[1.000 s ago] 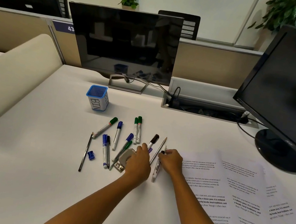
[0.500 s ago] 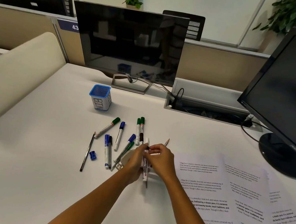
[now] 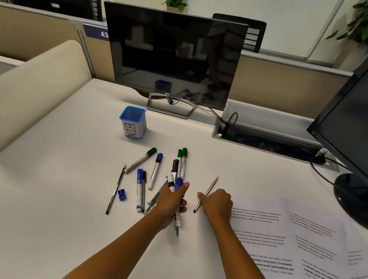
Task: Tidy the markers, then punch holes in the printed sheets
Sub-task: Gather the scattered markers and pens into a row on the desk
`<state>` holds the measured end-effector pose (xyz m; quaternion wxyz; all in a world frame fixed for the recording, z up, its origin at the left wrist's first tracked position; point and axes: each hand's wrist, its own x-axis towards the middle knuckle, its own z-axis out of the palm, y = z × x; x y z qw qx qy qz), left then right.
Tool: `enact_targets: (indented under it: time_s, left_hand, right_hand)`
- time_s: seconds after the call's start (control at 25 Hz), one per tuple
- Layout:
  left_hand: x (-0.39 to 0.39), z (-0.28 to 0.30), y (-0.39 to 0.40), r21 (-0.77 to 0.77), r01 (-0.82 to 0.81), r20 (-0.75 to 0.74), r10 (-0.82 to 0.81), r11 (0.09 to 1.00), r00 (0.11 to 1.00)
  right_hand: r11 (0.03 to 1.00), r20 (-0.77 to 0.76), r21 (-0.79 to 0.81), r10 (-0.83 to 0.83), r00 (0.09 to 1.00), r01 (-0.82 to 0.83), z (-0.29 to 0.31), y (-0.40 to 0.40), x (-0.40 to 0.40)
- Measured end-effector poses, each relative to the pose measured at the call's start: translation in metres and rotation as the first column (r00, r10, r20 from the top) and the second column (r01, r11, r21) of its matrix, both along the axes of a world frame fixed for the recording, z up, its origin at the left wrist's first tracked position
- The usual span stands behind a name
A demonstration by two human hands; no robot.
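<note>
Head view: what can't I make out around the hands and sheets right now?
- Hole punch: not visible; it may be behind the left hand.
- How many markers that hand holds: overlapped and partly covered by its fingers.
- Right hand beside the pencil: its fingers are hidden, so contact is unclear.
- Printed sheets: cut off by the right and bottom edges; text too small to read.

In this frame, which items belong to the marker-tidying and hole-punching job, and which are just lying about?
Job items:
left hand gripping a bundle of markers
loose markers on the desk
blue BIN cup
printed sheets

Lying about:
pencil by the right hand
dark pencil
blue sharpener
monitors
</note>
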<state>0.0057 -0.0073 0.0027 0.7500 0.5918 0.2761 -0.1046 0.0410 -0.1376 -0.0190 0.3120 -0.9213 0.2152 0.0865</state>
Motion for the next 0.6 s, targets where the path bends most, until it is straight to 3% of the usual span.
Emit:
enact_targets:
  time_s: [0.2, 0.28, 0.36, 0.48, 0.6]
  left_hand:
    - [0.002, -0.002, 0.004, 0.088, 0.025, 0.023, -0.027, 0.996, 0.999]
    - [0.004, 0.0, 0.004, 0.097, 0.005, 0.045, -0.01, 0.995, 0.999]
    - [0.005, 0.002, 0.002, 0.074, -0.006, 0.092, -0.001, 0.997, 0.996]
    - [0.005, 0.003, -0.003, 0.047, 0.036, 0.15, -0.043, 0.998, 0.988]
    - [0.005, -0.001, -0.012, 0.109, 0.006, 0.112, -0.018, 0.994, 0.994]
  right_hand:
    - [1.0, -0.04, -0.006, 0.026, 0.999, -0.026, -0.002, 0.0, -0.001]
    - [0.98, 0.057, 0.187, 0.05, 0.997, -0.06, 0.006, -0.005, -0.005]
    - [0.877, 0.232, 0.434, 0.115, 0.966, -0.208, 0.018, -0.006, -0.02]
    - [0.762, 0.398, 0.453, 0.292, 0.869, -0.464, 0.025, -0.001, -0.047]
    - [0.766, 0.44, 0.426, 0.288, 0.85, -0.48, 0.015, -0.001, -0.059]
